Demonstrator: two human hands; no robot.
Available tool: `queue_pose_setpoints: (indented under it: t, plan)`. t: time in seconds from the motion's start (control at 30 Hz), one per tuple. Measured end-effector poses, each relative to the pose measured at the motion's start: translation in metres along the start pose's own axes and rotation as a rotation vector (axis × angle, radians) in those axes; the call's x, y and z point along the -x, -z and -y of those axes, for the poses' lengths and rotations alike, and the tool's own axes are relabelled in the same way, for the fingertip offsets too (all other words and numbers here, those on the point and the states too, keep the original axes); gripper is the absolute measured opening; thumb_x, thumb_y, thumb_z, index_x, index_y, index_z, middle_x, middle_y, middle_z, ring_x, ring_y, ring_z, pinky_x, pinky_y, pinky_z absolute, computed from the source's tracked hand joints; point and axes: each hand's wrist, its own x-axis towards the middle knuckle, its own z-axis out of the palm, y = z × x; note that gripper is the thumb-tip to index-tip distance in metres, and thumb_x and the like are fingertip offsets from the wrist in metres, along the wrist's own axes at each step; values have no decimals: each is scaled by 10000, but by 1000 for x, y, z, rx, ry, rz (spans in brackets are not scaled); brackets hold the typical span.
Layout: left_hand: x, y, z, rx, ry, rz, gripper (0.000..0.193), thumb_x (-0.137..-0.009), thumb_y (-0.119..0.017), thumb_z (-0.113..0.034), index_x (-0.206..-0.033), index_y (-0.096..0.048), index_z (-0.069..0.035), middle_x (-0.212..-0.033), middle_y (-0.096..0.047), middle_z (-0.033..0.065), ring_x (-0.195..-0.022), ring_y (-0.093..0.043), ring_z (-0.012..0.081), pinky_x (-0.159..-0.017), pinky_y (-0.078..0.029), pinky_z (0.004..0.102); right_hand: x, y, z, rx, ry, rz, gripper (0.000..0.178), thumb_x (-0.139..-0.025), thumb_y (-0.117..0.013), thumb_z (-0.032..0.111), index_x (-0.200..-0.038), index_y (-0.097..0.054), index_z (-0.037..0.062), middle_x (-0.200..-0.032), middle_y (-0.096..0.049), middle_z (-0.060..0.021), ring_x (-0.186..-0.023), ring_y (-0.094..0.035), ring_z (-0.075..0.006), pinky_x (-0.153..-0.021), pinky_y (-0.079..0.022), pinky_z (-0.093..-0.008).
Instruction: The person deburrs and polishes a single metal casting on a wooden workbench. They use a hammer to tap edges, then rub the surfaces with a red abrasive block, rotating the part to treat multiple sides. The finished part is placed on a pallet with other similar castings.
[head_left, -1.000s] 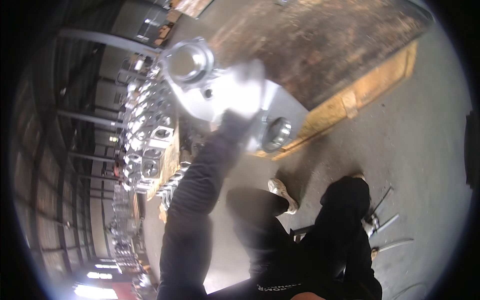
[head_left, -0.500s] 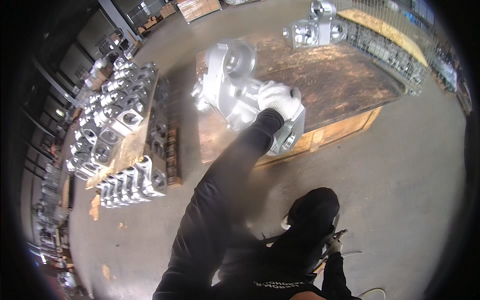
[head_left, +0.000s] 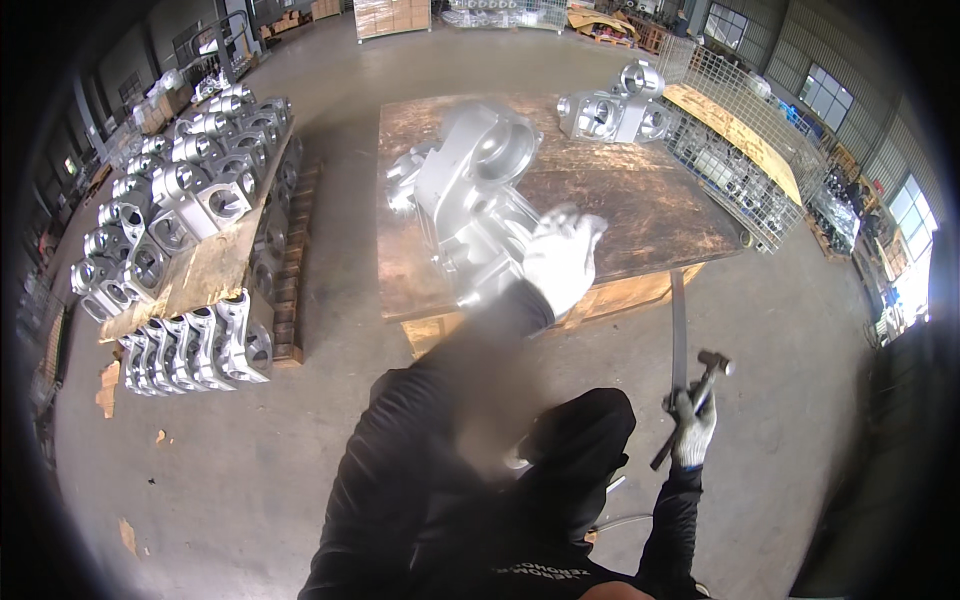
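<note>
A large silver metal casting [head_left: 462, 190] with round bores rests, blurred, on the brown wooden tabletop [head_left: 620, 210]. My left hand [head_left: 562, 262], in a white glove, is at its near right side. Its fingers point up and away from the casting, slightly smeared, and nothing shows in them. Whether the palm still touches the metal is unclear. Lower right, my gloved right hand [head_left: 693, 428] is closed around a hammer [head_left: 714, 366] and a long flat grey bar [head_left: 680, 330], whose dark narrow end sticks out below the hand.
Another silver casting [head_left: 612, 112] stands at the table's far right. A wire mesh cage [head_left: 735, 185] full of metal parts is behind it. On the left, stacked castings [head_left: 185, 190] sit on boards and a pallet [head_left: 292, 300]. Wrapped boxes [head_left: 393, 20] stand far back.
My left hand has come off the top of the casting to its right side. My right hand has risen and swung forward, bringing the hammer and flat bar into plain view. The view has shifted.
</note>
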Motion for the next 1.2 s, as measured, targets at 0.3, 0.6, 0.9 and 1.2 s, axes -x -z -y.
queue_pose_setpoints:
  t: [0.3, 0.6, 0.9, 1.2]
  plan:
    - [30, 12, -33, 605, 534, 67, 581, -995, -678, -306, -1478, -493, -42, -1294, -662, 258, -1226, -629, 453, -1096, -467, 522, -9, -161, 121, -82, 45, 236, 343, -1001, -722, 88, -1290, -546, 29, -1015, -702, -82, -916, -767, -233, -785, -605, -328]
    - [0, 6, -10, 992, 814, 177, 511, -999, -699, -396, -933, -666, 109, -766, -682, 203, -707, -691, 285, -662, -535, 448, -17, -225, 111, 63, 223, 220, 320, -1016, -715, 99, -1268, -541, 4, -1024, -621, -41, -878, -657, -135, -807, -601, -318]
    - [-35, 9, 16, 1236, 963, 33, 354, -1028, -626, -382, -1088, -670, -36, -780, -598, 37, -688, -579, 172, -609, -470, 348, -28, -252, 113, -29, 275, 336, 426, -1101, -656, 252, -1376, -469, -14, -1044, -639, -96, -943, -734, -220, -841, -667, -382]
    - [-44, -3, 38, 1549, 870, -91, 222, -1013, -621, -296, -1057, -567, -86, -738, -570, 27, -614, -543, 136, -555, -430, 316, -13, -228, 96, 193, 334, 194, 436, -1126, -586, 355, -1348, -414, 21, -764, -591, -36, -578, -578, -134, -580, -503, -279]
